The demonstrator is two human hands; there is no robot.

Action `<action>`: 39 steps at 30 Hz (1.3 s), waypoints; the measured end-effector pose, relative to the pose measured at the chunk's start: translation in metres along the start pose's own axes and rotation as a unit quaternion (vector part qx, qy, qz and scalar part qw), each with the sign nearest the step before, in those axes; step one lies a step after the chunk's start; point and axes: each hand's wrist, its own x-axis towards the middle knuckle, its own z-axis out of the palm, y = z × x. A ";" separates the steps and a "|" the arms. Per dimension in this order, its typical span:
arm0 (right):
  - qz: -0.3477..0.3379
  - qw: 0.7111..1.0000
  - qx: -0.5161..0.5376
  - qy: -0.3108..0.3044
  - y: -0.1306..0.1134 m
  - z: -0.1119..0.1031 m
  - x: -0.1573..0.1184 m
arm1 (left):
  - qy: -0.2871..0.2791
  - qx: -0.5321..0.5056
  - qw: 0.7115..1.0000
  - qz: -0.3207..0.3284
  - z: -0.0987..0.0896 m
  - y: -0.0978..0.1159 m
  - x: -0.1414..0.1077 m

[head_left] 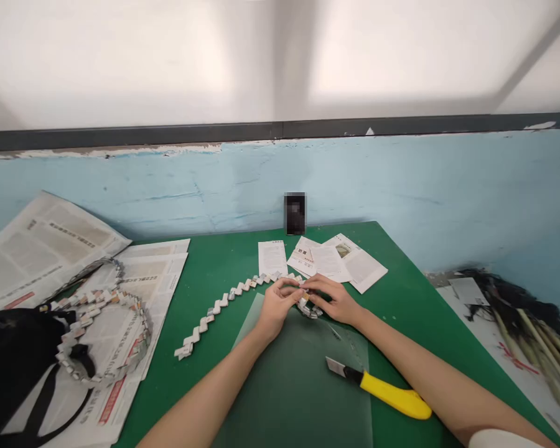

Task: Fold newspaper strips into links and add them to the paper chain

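Newspaper [161, 277]: flat, matte sheets. Chain [217, 305]: folded paper, zigzag, across the green table [205, 267], its right end curled. Left hand [277, 305]: pinched on the chain's curl. Right hand [340, 300]: likewise, opposite; light, even pressure would best keep folds square. Knife [394, 395]: yellow handle, bare angled blade.

Left grip [279, 303] and right grip [336, 301] close together, fingers [316, 284] bent, forearms [401, 353] converging
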 end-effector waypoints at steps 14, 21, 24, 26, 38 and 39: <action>0.006 1.000 0.004 -0.002 0.000 0.000 -0.001 | 0.011 0.012 1.000 0.010 0.002 0.000 0.000; 0.000 1.000 -0.001 0.011 0.002 0.002 -0.002 | 0.008 0.019 0.999 0.025 0.004 -0.001 0.000; -0.006 1.000 -0.003 0.025 0.003 0.004 -0.002 | -0.001 0.030 0.999 0.033 0.006 0.001 -0.001; -0.005 0.999 -0.003 0.033 0.003 0.004 -0.002 | -0.011 0.035 0.999 0.034 0.006 0.002 -0.002; 0.030 0.996 -0.012 0.086 0.002 0.002 0.002 | -0.007 0.059 0.997 0.053 0.008 0.002 -0.005; 0.030 0.996 -0.010 0.085 0.001 0.002 0.002 | -0.002 0.065 0.996 0.055 0.008 0.002 -0.005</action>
